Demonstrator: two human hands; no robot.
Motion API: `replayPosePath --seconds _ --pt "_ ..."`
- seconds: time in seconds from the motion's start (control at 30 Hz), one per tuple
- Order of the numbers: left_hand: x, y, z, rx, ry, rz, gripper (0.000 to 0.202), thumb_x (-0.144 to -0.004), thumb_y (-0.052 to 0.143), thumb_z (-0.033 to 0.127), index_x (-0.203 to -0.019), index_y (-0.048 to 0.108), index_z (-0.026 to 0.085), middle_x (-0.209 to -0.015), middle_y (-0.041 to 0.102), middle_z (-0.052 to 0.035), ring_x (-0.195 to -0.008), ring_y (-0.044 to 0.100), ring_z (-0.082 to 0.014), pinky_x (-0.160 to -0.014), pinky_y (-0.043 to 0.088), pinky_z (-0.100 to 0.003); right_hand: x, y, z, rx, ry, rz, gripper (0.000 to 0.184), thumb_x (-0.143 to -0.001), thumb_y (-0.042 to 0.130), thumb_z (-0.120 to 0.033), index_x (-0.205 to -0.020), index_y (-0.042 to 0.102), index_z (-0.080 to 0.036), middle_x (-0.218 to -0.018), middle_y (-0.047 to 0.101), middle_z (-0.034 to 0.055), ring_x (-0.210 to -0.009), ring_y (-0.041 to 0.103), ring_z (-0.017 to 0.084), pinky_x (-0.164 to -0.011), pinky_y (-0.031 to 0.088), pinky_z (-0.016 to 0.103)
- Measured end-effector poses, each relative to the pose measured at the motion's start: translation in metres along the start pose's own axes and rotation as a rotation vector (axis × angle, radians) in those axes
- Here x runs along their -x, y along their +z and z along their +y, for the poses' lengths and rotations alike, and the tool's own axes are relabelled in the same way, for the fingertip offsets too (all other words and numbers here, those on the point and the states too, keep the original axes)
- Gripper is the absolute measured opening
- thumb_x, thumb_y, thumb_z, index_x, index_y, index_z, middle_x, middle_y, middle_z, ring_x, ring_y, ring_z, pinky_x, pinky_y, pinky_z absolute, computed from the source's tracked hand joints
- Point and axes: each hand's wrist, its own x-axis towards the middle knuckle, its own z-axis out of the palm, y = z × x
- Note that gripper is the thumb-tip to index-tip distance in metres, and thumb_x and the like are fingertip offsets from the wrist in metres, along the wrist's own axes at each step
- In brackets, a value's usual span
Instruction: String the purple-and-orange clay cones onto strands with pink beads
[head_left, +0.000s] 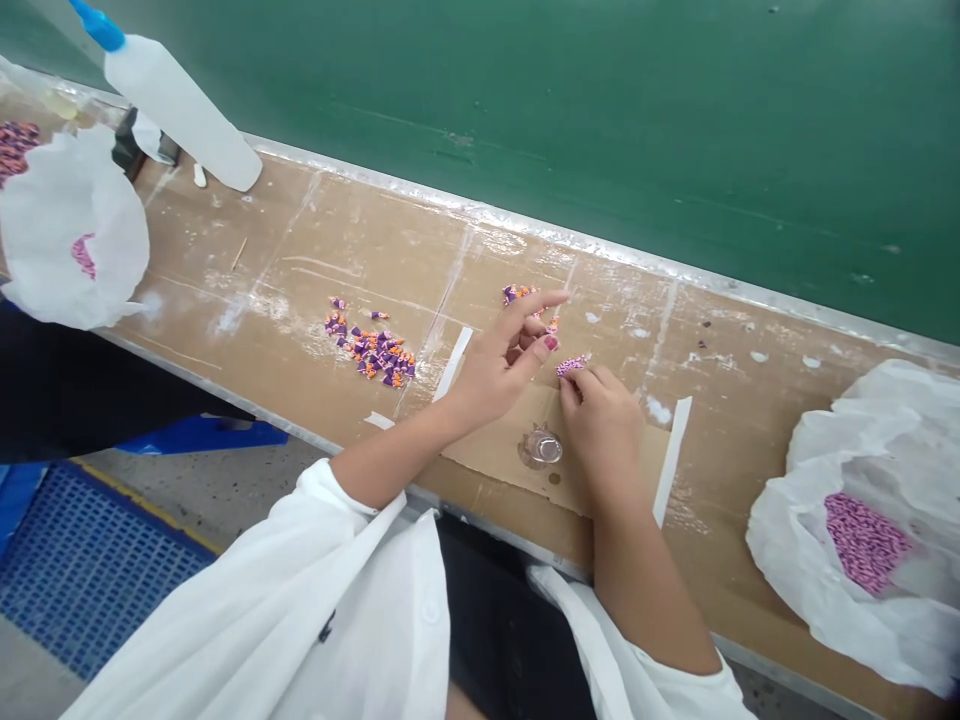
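My left hand hovers over the cardboard-covered bench, index finger stretched forward and thumb apart from it; the other fingers curl inward. Just beyond its fingers lies a small group of purple and orange figure-like pieces, partly hidden by the hand. My right hand rests low with its fingers bent and pressed together at a little heap of pink-and-purple bits. What sits between those fingertips is too small to make out. A small clear round dish stands on a cardboard sheet between my wrists.
More purple and orange pieces lie to the left. White paper with pink bits sits at right, another white paper at far left. A white bottle with blue cap leans at the back. White tape edges the sheet.
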Motion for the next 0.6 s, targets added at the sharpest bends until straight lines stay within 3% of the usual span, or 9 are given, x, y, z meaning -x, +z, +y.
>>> replayPosePath --seconds 0.1,0.2,0.37,0.5,0.6 --pt "0.002 0.002 -0.015 -0.105 0.060 -0.029 0.023 -0.098 0.053 0.035 -0.110 0.068 0.022 -0.100 0.071 -0.0047 -0.087 0.061 -0.0125 -0.078 0.050 -0.026 -0.001 0.002 0.004 -0.005 0.020 -0.026 0.020 -0.096 0.047 -0.027 -0.078 0.056 -0.023 -0.083 0.060 0.0064 -0.074 0.051 0.020 -0.066 0.036 0.033" --pt "0.005 -0.001 -0.022 -0.154 0.028 -0.088 0.021 -0.095 0.053 0.031 -0.096 0.070 0.019 -0.092 0.070 -0.0042 -0.081 0.059 -0.0121 -0.072 0.047 -0.025 0.000 0.000 0.010 -0.117 0.042 0.001 0.017 -0.096 0.046 -0.030 -0.081 0.052 -0.024 -0.084 0.058 0.0054 -0.077 0.054 0.020 -0.070 0.041 0.034" --pt "0.008 0.003 -0.019 -0.073 -0.088 -0.179 0.019 -0.091 0.058 0.029 -0.097 0.072 0.017 -0.098 0.073 -0.0059 -0.081 0.060 -0.0113 -0.070 0.047 -0.023 0.007 -0.018 0.011 -0.439 0.167 0.094 0.018 -0.097 0.051 -0.040 -0.087 0.053 -0.025 -0.080 0.057 0.0015 -0.074 0.056 0.018 -0.069 0.045 0.034" --pt "0.012 0.007 -0.016 -0.033 -0.130 -0.243 0.019 -0.090 0.066 0.036 -0.092 0.073 0.019 -0.095 0.074 -0.0044 -0.077 0.059 -0.0109 -0.070 0.046 -0.024 0.015 -0.034 -0.003 -0.865 0.202 -0.045 0.027 -0.098 0.058 -0.050 -0.090 0.054 -0.025 -0.066 0.049 -0.0054 -0.056 0.046 0.012 -0.055 0.038 0.029" --pt "0.014 0.007 -0.016 -0.067 -0.061 -0.271 0.020 -0.092 0.068 0.039 -0.091 0.074 0.020 -0.086 0.072 -0.0034 -0.074 0.058 -0.0117 -0.073 0.048 -0.025 0.017 -0.041 -0.013 -1.005 0.166 -0.100 0.032 -0.096 0.064 -0.054 -0.087 0.054 -0.025 -0.063 0.046 -0.0067 -0.053 0.043 0.011 -0.051 0.034 0.027"
